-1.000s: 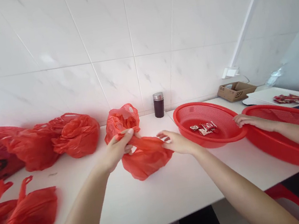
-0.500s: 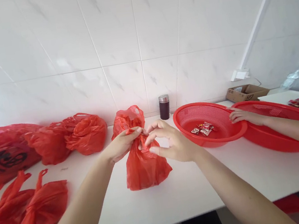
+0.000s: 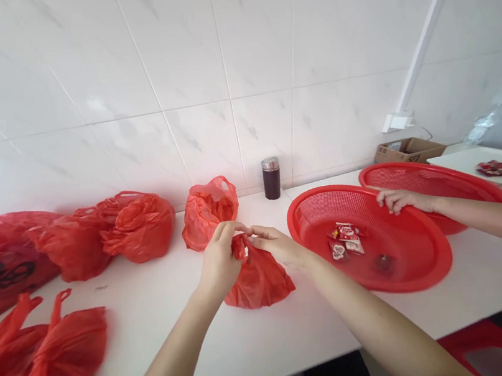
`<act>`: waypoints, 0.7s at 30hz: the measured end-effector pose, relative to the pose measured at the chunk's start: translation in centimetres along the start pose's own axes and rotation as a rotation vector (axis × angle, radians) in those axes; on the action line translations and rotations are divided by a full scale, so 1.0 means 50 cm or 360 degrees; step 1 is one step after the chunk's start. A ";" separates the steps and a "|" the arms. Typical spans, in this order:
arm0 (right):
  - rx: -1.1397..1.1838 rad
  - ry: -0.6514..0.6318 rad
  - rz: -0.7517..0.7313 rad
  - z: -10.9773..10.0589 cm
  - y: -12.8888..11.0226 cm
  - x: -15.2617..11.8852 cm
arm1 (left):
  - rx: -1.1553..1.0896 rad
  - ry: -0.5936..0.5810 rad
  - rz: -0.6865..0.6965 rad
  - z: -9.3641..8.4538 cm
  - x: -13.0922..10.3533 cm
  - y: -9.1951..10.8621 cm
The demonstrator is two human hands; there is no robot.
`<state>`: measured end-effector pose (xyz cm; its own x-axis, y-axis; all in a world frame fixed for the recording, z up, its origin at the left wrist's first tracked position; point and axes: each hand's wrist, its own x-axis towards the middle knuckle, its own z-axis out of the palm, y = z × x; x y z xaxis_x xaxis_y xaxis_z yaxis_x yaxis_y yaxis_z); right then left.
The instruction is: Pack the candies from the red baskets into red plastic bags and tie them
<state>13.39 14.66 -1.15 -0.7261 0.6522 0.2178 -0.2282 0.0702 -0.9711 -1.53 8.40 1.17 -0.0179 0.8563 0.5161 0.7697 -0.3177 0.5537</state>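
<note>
A red plastic bag [image 3: 260, 281] rests on the white table in front of me, its top gathered and twisted. My left hand [image 3: 223, 255] is closed round the gathered neck from the left. From the right, my right hand [image 3: 276, 244] pinches the top of the same bag, fingertips close to the left ones. Just behind stands another red bag [image 3: 198, 214], its mouth partly open, touched by neither hand as far as I can see.
Red bags [image 3: 143, 226] line the left, with tied ones [image 3: 73, 359] nearer. A dark jar [image 3: 271, 178] stands by the wall. Another person's hand [image 3: 404, 200] grips a red basket [image 3: 401, 247] with small packets. Behind are a second basket [image 3: 418, 172] and a cardboard box [image 3: 408, 150].
Both hands have drawn together at the bag's neck, and my right fingers have closed on it. The other person's hand has brought the front basket nearer, and it now tilts forward.
</note>
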 end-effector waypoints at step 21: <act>-0.1347 0.1055 0.0225 0.083 0.210 0.028 | -0.0070 0.0593 -0.1036 0.091 -0.185 -0.152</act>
<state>7.30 13.17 -10.64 -0.1580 0.9555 0.2490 0.5359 0.2948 -0.7911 -4.32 4.77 -10.80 -0.6815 0.6848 0.2582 0.5038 0.1831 0.8442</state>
